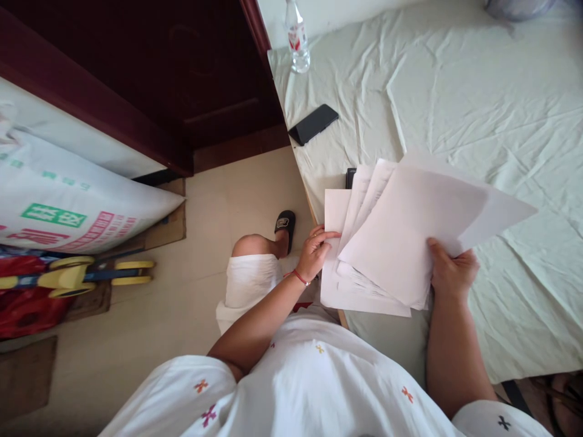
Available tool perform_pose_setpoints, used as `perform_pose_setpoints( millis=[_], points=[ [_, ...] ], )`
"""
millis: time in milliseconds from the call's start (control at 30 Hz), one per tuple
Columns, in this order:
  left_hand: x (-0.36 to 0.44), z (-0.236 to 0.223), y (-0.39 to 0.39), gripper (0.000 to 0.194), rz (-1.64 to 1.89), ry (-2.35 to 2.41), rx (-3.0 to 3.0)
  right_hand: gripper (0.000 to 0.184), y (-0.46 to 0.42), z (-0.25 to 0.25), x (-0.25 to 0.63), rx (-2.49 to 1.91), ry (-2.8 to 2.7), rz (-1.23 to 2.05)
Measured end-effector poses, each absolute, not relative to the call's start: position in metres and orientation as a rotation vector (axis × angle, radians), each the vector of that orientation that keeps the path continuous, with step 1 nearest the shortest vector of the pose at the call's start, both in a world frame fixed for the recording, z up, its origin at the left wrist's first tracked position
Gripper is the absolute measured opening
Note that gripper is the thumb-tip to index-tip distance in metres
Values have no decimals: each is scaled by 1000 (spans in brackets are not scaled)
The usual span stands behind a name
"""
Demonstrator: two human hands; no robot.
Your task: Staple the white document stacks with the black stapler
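A fanned stack of white paper sheets [392, 224] spreads out in front of me over the cloth-covered table. On its right side my right hand [454, 267] grips the sheets, thumb on top and the other fingers hidden beneath. At the left edge my left hand [315, 249] pinches the lower sheets, its index finger lying over the paper. Printed lines show faintly along some edges, while the top sheet looks blank. Just behind the stack, the corner of a black object [350, 177] sticks out, mostly covered.
A dark phone in a folding case [314, 124] lies near the table's left edge. Behind it stands a clear plastic bottle [298, 39]. The pale tablecloth [523, 291] is wrinkled. Left on the floor are a big white sack [82, 194] and a yellow-wheeled toy [68, 277].
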State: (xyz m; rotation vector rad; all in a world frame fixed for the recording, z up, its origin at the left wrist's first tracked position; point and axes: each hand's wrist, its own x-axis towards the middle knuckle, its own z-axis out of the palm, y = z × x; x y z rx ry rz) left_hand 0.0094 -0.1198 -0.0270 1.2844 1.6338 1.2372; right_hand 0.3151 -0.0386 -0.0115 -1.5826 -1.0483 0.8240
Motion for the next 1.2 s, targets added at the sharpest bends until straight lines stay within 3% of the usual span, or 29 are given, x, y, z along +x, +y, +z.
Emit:
perform_pose_setpoints(
  millis=[100, 333, 533, 733, 867, 1200],
  points=[
    [11, -26, -120, 39, 1244, 1665, 1269, 49, -39, -9, 317, -1467, -913, 947],
    [16, -23, -121, 60, 1315, 1662, 1086, 37, -42, -6, 323, -1541, -969, 1035],
    [19, -4, -122, 34, 1300, 1927, 1227, 43, -43, 8, 317, -1484, -731, 1000],
    [41, 23, -105, 21, 1405, 1500, 850, 48, -43, 12, 319, -1511, -694, 1030],
    [57, 17, -90, 18, 1476, 1367, 618, 45, -44, 7, 317, -1492, -786, 1050],
    [68, 2, -84, 42, 1458, 968, 193, 39, -42, -5, 327, -1490, -1006, 990]
  ],
)
